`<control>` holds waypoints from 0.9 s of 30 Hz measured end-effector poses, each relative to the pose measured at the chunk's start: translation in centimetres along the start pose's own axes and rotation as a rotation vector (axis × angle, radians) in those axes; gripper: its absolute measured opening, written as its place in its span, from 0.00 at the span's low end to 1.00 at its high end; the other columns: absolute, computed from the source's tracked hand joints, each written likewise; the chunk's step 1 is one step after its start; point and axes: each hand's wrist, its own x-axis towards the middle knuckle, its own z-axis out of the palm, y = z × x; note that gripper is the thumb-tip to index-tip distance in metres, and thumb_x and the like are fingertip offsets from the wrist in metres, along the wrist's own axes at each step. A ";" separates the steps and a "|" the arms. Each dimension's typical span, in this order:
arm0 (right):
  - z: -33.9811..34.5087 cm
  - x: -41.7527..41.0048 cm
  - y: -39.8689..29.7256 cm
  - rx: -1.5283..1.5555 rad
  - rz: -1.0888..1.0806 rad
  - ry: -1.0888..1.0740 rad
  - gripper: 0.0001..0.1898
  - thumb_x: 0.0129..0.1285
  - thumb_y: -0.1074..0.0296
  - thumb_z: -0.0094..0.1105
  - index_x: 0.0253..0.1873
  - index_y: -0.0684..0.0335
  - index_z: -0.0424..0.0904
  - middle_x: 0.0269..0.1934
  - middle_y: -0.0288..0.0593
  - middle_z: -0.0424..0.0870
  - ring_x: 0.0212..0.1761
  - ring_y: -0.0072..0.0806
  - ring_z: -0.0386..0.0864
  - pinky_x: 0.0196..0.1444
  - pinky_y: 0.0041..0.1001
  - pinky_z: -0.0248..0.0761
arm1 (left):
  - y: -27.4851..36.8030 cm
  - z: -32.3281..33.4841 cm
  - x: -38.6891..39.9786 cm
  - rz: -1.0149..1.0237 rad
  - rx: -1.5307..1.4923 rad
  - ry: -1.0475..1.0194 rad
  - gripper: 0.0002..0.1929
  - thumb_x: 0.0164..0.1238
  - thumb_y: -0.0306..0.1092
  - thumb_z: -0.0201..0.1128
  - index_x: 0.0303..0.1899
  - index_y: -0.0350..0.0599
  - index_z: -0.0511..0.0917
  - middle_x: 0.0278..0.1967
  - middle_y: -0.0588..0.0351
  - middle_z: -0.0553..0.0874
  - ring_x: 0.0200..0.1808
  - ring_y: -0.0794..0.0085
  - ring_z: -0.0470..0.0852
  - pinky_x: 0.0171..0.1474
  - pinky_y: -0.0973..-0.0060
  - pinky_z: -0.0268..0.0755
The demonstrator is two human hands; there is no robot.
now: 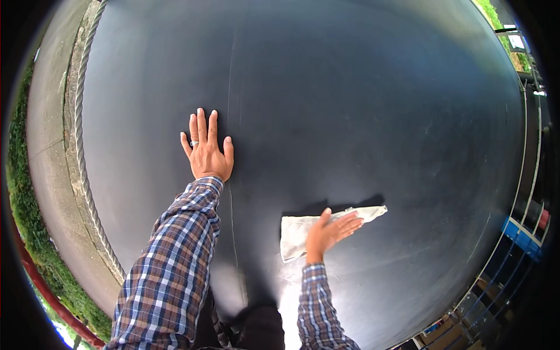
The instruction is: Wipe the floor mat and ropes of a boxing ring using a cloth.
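My left hand (209, 151) rests palm down on a large, smooth, dark surface (306, 109), its fingers spread and a ring on one of them. Nothing is held in it. A thin pale seam line (232, 210) runs lengthwise just right of that hand. Lower and to the right, my right hand (331, 232) is on a folded white cloth (292, 234), palm against it and thumb raised. The cloth casts a dark shadow along its upper edge. Part of the cloth is hidden beneath the hand.
A twisted rope (80, 109) borders the left side, beside a concrete ledge (48, 113) and a green hedge (22, 170). Metal rails (531, 175) and a blue frame (523, 238) stand beyond the right edge. My dark-clad legs (260, 328) are at the bottom.
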 end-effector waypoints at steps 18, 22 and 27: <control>0.7 7.0 -14.9 0.261 -0.761 -0.047 0.34 0.75 0.57 0.58 0.77 0.72 0.63 0.82 0.60 0.56 0.86 0.54 0.47 0.80 0.64 0.41 | -2.3 -0.2 0.3 0.031 0.098 0.051 0.34 0.78 0.41 0.46 0.84 0.60 0.53 0.86 0.58 0.50 0.87 0.62 0.44 0.84 0.46 0.31; -2.2 9.3 9.3 -0.224 -0.100 0.204 0.33 0.85 0.57 0.38 0.84 0.71 0.47 0.86 0.57 0.45 0.89 0.51 0.37 0.85 0.54 0.32 | 1.4 0.5 0.1 0.043 0.030 0.046 0.35 0.77 0.42 0.48 0.84 0.61 0.54 0.86 0.58 0.50 0.87 0.62 0.44 0.84 0.47 0.32; -2.9 14.3 23.7 -0.159 0.856 0.160 0.32 0.82 0.49 0.41 0.75 0.74 0.62 0.78 0.61 0.64 0.81 0.55 0.60 0.78 0.51 0.58 | -0.4 -0.4 0.1 0.023 0.059 0.014 0.36 0.76 0.39 0.51 0.84 0.58 0.54 0.86 0.56 0.50 0.87 0.60 0.45 0.84 0.46 0.32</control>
